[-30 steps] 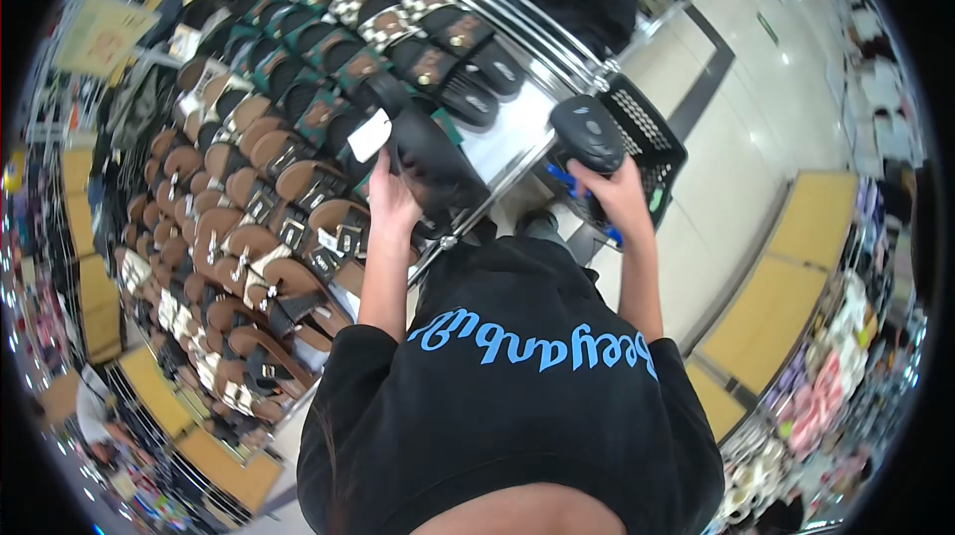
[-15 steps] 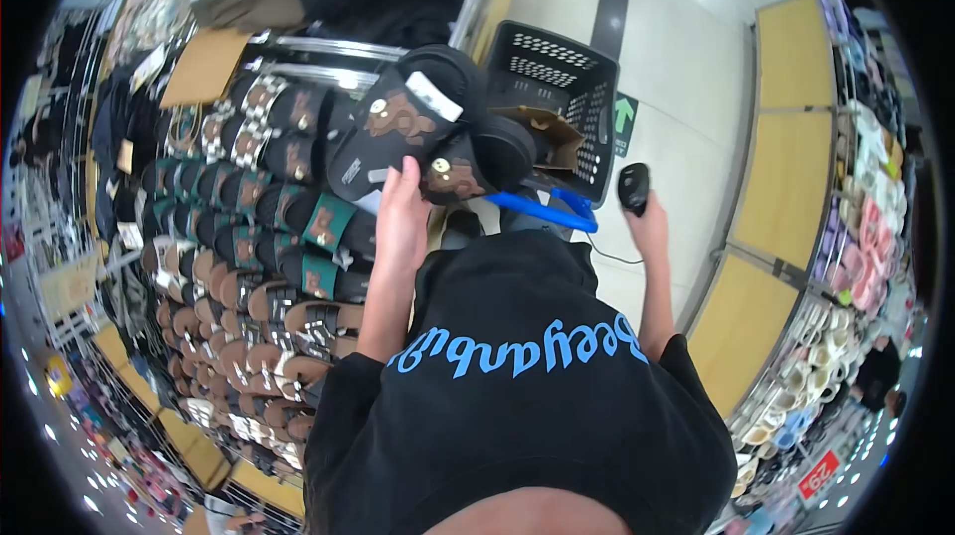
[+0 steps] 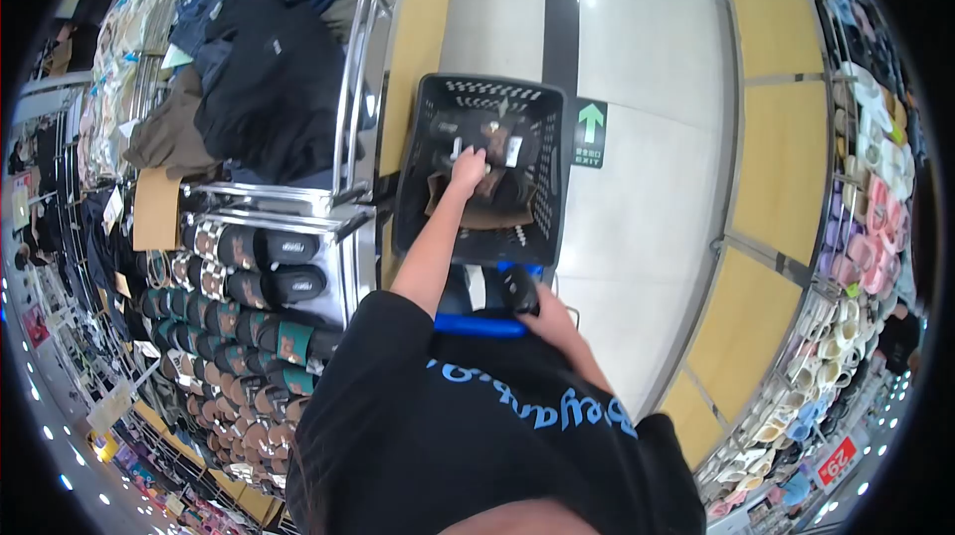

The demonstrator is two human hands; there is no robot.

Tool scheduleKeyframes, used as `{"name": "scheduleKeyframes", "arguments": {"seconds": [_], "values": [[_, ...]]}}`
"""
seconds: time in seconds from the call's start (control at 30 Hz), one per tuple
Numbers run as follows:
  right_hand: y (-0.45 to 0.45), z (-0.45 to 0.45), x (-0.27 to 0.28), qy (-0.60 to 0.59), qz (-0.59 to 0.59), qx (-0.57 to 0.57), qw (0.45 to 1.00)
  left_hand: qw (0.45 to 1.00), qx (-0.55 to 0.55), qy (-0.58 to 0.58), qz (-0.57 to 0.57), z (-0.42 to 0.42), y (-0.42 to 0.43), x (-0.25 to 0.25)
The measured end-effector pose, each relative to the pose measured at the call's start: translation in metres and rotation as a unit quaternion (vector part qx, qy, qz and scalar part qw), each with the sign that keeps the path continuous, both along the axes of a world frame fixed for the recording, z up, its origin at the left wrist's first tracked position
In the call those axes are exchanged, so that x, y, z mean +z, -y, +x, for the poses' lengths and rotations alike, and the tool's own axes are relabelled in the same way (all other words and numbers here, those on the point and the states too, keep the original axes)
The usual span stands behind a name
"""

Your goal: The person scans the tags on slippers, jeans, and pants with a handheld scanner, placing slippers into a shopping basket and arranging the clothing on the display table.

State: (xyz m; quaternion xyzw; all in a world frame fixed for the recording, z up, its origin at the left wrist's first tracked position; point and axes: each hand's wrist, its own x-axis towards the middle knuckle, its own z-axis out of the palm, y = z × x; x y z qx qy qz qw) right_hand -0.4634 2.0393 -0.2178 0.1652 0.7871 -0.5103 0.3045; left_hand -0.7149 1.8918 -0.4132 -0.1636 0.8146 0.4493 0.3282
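Left of the black basket (image 3: 547,187) sit rows of display slippers (image 3: 293,341), inside it the left hand (image 3: 468,172) is at dark tagged slippers (image 3: 494,140), whether clamped on them I cannot tell, and beside its near edge the right hand (image 3: 549,316) clasps a black handheld device (image 3: 516,290).

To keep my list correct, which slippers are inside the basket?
The dark slippers with brown on the strap, at the left hand; the other slippers lie outside, in display rows.
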Motion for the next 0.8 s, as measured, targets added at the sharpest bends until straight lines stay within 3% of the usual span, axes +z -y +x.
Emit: {"name": "scheduleKeyframes", "arguments": {"seconds": [0.1,0.17,0.27,0.3,0.4,0.43,0.5,0.57,0.63,0.73,0.8], "values": [[-0.003,-0.01,0.004,0.011,0.006,0.029,1.0,0.998,-0.022,0.052,-0.03,-0.015,-0.021,0.021],[-0.009,-0.024,0.015,0.041,-0.012,0.04,0.998,0.997,0.044,0.063,0.015,-0.027,-0.02,-0.02],[-0.012,-0.029,0.014,0.051,-0.013,0.037,0.998,0.979,0.136,0.124,0.089,-0.065,-0.033,0.018],[-0.014,-0.032,0.013,0.056,-0.013,0.026,0.998,0.983,0.093,0.135,0.083,-0.08,-0.033,0.029],[-0.017,-0.033,0.006,0.044,-0.017,-0.01,0.999,0.987,0.086,0.05,0.126,-0.114,-0.023,0.019],[-0.017,-0.035,0.007,0.046,-0.013,-0.002,0.999,0.992,0.08,0.012,0.1,-0.123,-0.02,0.027],[-0.018,-0.046,0.007,0.046,-0.005,0.021,0.999,0.984,0.071,-0.068,0.151,-0.129,-0.007,0.048],[-0.017,-0.054,0.01,0.029,0.002,0.039,0.999,0.964,0.13,-0.082,0.216,-0.115,-0.001,0.131],[-0.014,-0.063,0.012,0.005,-0.009,0.053,0.999,0.947,0.1,-0.177,0.248,-0.084,0.021,0.2],[-0.008,-0.081,0.016,-0.059,-0.012,0.051,0.997,0.935,0.011,-0.346,0.074,-0.019,0.073,0.268],[-0.001,-0.091,0.015,-0.067,-0.007,0.059,0.996,0.923,0.002,-0.384,-0.009,0.027,0.115,0.293]]}}
